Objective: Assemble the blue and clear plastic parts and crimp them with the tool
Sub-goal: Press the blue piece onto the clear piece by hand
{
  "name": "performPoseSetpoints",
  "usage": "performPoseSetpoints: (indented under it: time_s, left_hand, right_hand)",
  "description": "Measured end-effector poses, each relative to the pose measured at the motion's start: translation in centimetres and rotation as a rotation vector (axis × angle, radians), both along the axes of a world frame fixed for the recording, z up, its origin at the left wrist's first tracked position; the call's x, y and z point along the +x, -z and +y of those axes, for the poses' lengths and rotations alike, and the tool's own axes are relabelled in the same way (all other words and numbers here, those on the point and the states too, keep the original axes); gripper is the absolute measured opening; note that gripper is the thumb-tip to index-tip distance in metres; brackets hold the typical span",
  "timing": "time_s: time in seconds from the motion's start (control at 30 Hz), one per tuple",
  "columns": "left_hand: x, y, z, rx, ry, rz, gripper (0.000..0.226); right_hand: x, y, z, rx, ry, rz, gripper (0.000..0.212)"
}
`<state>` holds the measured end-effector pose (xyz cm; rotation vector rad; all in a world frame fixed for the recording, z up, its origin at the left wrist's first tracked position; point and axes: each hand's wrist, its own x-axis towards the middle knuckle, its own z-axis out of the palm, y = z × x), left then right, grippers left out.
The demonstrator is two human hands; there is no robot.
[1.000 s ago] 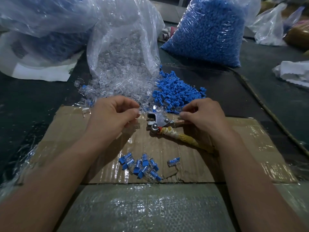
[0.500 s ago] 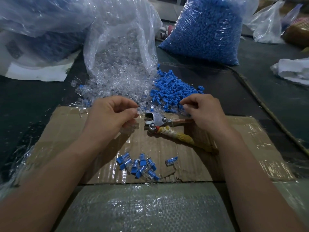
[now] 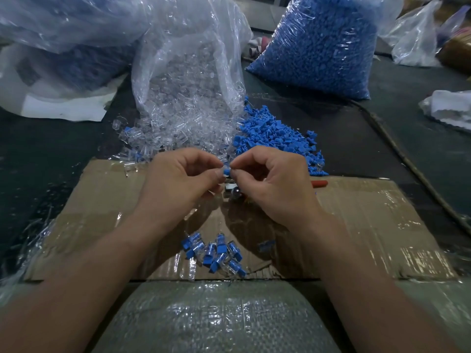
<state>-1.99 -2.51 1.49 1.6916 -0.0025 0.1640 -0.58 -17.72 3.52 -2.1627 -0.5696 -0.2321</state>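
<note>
My left hand (image 3: 178,184) and my right hand (image 3: 277,184) meet fingertip to fingertip above the cardboard sheet (image 3: 369,225). Between them they pinch a small blue part (image 3: 226,171); a clear part in my left fingers is hard to make out. The crimping tool (image 3: 233,191) lies on the cardboard under my hands, mostly hidden, with its red handle tip (image 3: 319,183) showing at the right. A loose pile of blue parts (image 3: 275,138) and a spill of clear parts (image 3: 178,133) lie just beyond. Several assembled blue-and-clear pieces (image 3: 216,253) lie near the cardboard's front edge.
An open bag of clear parts (image 3: 188,59) stands behind the spill. A full bag of blue parts (image 3: 323,47) stands at the back right. More plastic bags (image 3: 63,26) fill the back left. A cord (image 3: 407,159) runs along the dark table at right.
My right hand has moved left from the blue pile with a blue part and met my left hand. Both hands now cover most of the tool.
</note>
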Motion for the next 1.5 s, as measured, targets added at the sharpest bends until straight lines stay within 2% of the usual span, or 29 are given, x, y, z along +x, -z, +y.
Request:
performPoseSetpoints:
  time_s: [0.1, 0.23, 0.33, 0.57, 0.67, 0.97, 1.5]
  left_hand:
    - [-0.3, -0.2, -0.2, 0.047, 0.039, -0.032, 0.018]
    - [-0.4, -0.5, -0.3, -0.001, 0.046, -0.013, 0.014]
    - [-0.3, -0.6, -0.1, -0.105, 0.050, 0.029, 0.011]
    - [-0.1, -0.6, 0.3, -0.190, 0.096, 0.098, 0.007]
    - [0.1, -0.5, 0.5, -0.227, 0.111, 0.131, 0.009]
    - [0.1, -0.6, 1.0, -0.320, 0.222, 0.201, 0.013]
    - [0.0, -0.7, 0.7, -0.322, 0.215, 0.223, 0.012]
  right_hand:
    - [0.0, 0.0, 0.1, -0.032, -0.003, -0.053, 0.007]
    - [0.1, 0.2, 0.2, -0.009, -0.029, -0.058, 0.009]
    - [0.3, 0.3, 0.2, 0.063, -0.071, -0.029, 0.015]
    - [0.5, 0.9, -0.1, 0.212, -0.176, 0.097, 0.019]
    - [0.6, 0.9, -0.2, 0.188, -0.219, 0.102, 0.029]
    - [0.7, 1.0, -0.6, 0.135, -0.176, -0.008, 0.023]
    - [0.8, 0.9, -0.7, 0.033, -0.177, -0.147, 0.021]
